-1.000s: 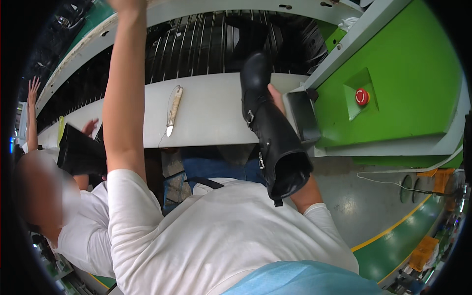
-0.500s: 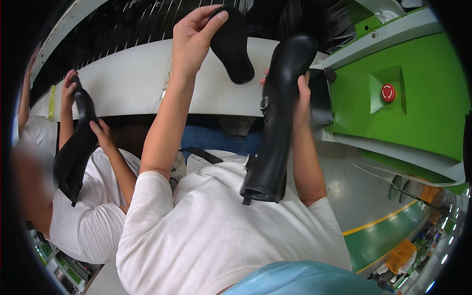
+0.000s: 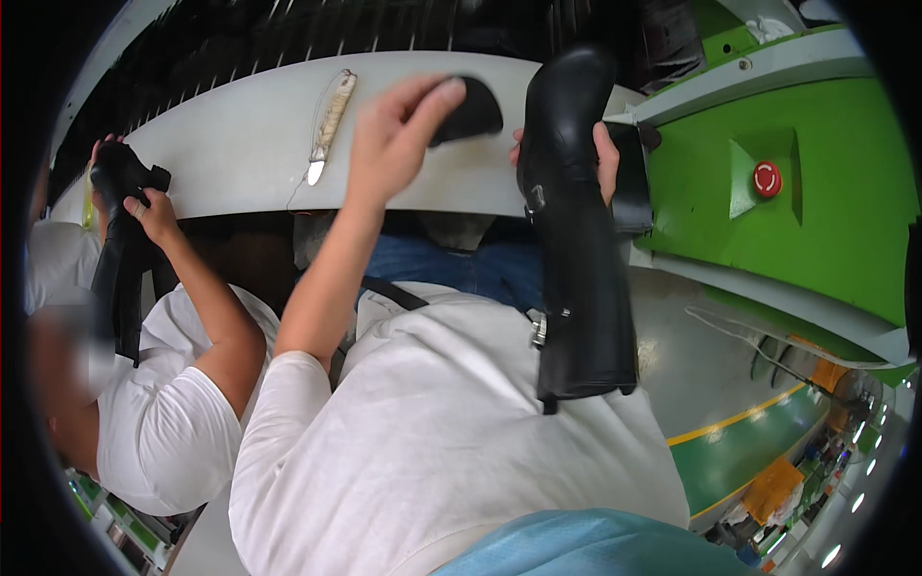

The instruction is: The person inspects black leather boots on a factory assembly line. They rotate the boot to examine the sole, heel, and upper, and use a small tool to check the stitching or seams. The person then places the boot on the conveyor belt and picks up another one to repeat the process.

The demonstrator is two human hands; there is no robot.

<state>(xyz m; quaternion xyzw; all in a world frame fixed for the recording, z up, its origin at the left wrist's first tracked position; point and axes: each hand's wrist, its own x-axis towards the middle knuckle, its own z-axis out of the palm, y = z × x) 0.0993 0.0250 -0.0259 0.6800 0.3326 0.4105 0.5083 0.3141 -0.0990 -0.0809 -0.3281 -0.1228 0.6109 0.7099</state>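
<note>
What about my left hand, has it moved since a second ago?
Yes: against the pale-handled knife lying on the white bench, your left hand has come toward you and rightward, from beyond it on its left to its right.

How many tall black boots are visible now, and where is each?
2: one tall black boot in the person's right grip, a second boot held by the white-shirted co-worker at left. More may be hidden in the dark barred rack.

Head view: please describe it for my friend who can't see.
A right hand holds a tall black buckled boot while the left hand pinches a black insole over a white bench. A knife lies there; leftward, a co-worker holds a second boot.
</note>
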